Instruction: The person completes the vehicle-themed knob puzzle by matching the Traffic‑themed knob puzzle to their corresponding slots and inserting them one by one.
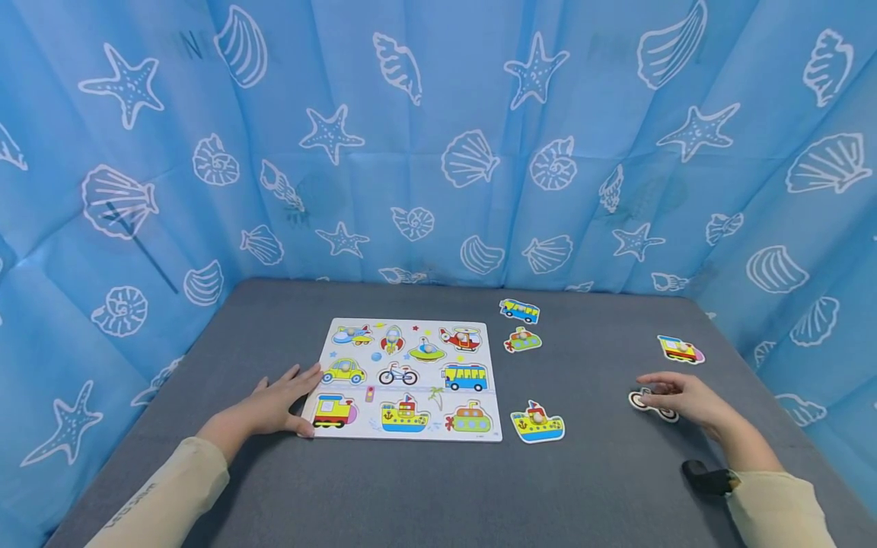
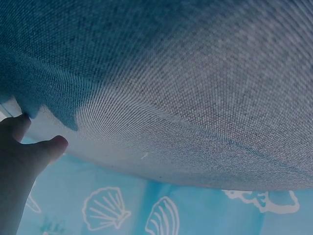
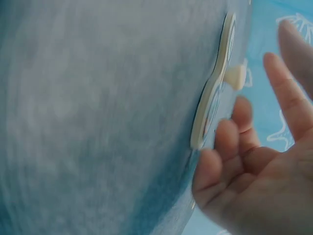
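While five pieces are seated, five are left loose — puzzle board touched by left hand, bicycle piece overhung by right hand, both hands spread.

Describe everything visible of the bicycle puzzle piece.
The bicycle puzzle piece is a thick, wooden-looking cutout with white border, dark wheels and pale knob. It lies face up on the gray tabletop, right of the puzzle board, knob unpinched. The right hand is over it, partly hiding it in the head view; whether they touch is unclear.
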{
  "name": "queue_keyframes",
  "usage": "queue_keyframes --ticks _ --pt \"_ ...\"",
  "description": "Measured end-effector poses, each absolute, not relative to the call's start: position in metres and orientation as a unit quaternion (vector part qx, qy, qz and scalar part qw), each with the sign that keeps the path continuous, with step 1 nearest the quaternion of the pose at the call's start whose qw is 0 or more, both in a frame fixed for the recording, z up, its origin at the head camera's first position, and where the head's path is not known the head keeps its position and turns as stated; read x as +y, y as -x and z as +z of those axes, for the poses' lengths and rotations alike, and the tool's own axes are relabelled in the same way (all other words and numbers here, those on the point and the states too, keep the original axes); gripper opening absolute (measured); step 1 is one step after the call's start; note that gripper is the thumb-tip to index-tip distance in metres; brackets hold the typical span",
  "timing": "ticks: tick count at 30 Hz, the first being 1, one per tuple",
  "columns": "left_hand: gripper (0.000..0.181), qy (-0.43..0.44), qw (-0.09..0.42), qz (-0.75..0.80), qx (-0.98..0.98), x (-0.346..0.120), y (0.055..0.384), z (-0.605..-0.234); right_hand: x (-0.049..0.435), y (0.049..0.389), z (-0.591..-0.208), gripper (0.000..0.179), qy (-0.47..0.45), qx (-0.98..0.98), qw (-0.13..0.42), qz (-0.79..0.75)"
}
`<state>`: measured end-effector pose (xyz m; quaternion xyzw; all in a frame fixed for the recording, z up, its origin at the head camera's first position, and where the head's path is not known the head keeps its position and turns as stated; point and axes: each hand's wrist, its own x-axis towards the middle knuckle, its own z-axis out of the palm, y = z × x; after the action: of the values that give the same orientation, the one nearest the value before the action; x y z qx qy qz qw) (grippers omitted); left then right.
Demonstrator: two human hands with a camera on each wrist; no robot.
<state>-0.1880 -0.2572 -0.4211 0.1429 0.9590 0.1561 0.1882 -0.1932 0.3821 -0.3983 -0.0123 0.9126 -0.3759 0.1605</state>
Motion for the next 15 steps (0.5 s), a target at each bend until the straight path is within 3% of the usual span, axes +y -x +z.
queue_keyframes --ticks 15 --pt "0.109 -0.141 0.198 0.168 0.955 -0.258 0.188 -0.42 0.406 0.209 -0.399 0.047 -0.007 0.904 0.226 -0.363"
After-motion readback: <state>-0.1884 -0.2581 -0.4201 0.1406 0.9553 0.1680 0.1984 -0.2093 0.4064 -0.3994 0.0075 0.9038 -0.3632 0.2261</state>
